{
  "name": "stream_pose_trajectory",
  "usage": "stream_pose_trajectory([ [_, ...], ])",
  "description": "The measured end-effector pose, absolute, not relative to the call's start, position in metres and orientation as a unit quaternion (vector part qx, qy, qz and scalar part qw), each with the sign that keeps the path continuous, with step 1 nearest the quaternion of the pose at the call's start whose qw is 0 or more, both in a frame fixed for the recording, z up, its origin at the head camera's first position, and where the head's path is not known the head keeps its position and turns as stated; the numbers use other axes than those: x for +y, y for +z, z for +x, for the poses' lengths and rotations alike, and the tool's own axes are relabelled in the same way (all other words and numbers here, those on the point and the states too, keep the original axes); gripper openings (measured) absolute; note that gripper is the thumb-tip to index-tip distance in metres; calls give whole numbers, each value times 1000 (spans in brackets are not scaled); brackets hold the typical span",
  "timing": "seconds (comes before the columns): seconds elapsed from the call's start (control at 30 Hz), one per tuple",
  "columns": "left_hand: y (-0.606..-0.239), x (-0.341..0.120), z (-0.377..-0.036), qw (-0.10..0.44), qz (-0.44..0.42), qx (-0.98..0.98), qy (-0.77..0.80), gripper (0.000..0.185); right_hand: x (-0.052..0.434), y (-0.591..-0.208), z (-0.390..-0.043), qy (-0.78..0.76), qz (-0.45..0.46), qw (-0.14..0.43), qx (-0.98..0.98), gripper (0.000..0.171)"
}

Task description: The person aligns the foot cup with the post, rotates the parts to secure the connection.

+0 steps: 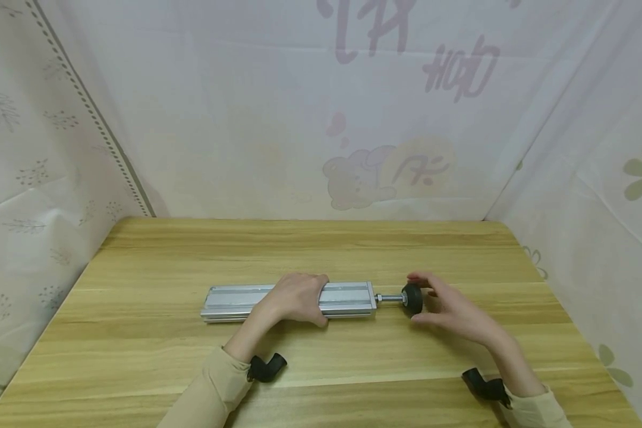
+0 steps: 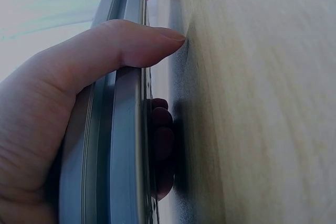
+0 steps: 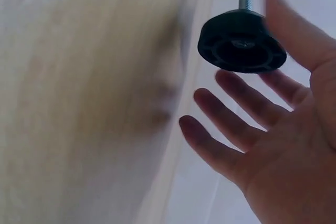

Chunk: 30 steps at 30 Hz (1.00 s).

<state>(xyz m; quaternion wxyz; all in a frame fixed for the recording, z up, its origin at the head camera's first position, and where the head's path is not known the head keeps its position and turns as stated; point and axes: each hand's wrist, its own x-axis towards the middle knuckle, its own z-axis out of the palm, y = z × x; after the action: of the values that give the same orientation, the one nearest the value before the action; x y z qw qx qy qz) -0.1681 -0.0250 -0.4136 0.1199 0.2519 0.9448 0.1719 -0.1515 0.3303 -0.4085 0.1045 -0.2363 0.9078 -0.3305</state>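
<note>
A long silver aluminium profile (image 1: 348,297) lies crosswise before me. My left hand (image 1: 295,299) grips it around the middle; in the left wrist view the thumb crosses the grooved side (image 2: 126,124) and the other fingertips (image 2: 164,142) show at its underside. From the profile's right end a threaded rod (image 1: 389,298) with a nut sticks out, carrying a round black levelling foot (image 1: 412,299). My right hand (image 1: 449,306) is around this foot with spread, relaxed fingers. In the right wrist view the blurred thumb overlaps the rim of the foot (image 3: 241,43), and the fingers reach past its underside.
The wooden table (image 1: 321,249) has a patterned pale cloth (image 1: 257,119) hanging behind it and along both sides. A black wrist mount sits on each forearm, the left mount (image 1: 267,367) and the right mount (image 1: 484,387), near the beige sleeves.
</note>
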Motion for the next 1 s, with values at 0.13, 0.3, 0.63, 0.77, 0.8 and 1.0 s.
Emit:
stream_pose_trajectory([
  [0.13, -414, -25, -168, 119, 251, 946, 167, 43, 326, -411, -153, -312, -243, 75, 915, 83],
  [0.3, -414, -25, -168, 117, 255, 946, 164, 44, 322, -413, -152, -306, -236, 65, 920, 80],
  [0.63, -412, -25, -168, 122, 251, 946, 163, 45, 324, -409, -152, -308, -235, 62, 920, 67],
  [0.77, -412, -25, -169, 125, 251, 946, 162, 45, 330, -406, -150, -311, -246, 75, 915, 57],
  [0.8, -412, -25, -169, 125, 252, 946, 162, 45, 331, -405, -150, -309, -247, 80, 915, 56],
  [1.0, -413, -25, -168, 125, 254, 945, 163, 44, 332, -405, -150, -280, -245, 105, 922, 52],
])
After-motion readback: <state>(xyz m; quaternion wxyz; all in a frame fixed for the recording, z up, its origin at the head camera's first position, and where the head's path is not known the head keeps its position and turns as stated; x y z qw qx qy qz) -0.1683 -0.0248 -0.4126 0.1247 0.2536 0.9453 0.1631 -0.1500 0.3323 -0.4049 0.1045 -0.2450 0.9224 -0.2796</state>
